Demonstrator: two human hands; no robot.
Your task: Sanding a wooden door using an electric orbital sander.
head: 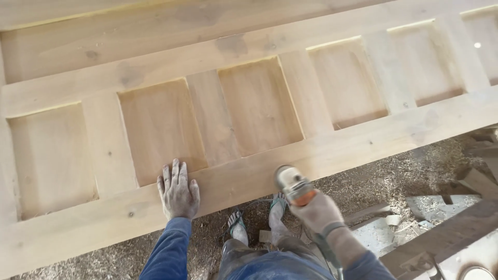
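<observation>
I stand in front of a long wooden door panel that lies flat and runs across almost the whole view, a little tilted from lower left to upper right. It has a row of sunken rectangular fields between raised rails, and all its surface is pale and dusty.

My left hand rests flat on the near rail of the panel, palm down, the fingers stretched out and slightly spread. The fingertips reach just to the edge of one sunken field. This hand grips nothing; it only presses on the wood. It is grey from dust, and my blue sleeve comes up from below.

My right hand is closed around the body of a power sander, which is grey with an orange part. The head of the tool lies at the near edge of the same rail, to the right of my left hand and well apart from it. A cable goes down from the tool along my forearm.

Under the panel I see my two feet in sandals on a floor covered with wood shavings. At the right lie some wooden scraps and boards.
</observation>
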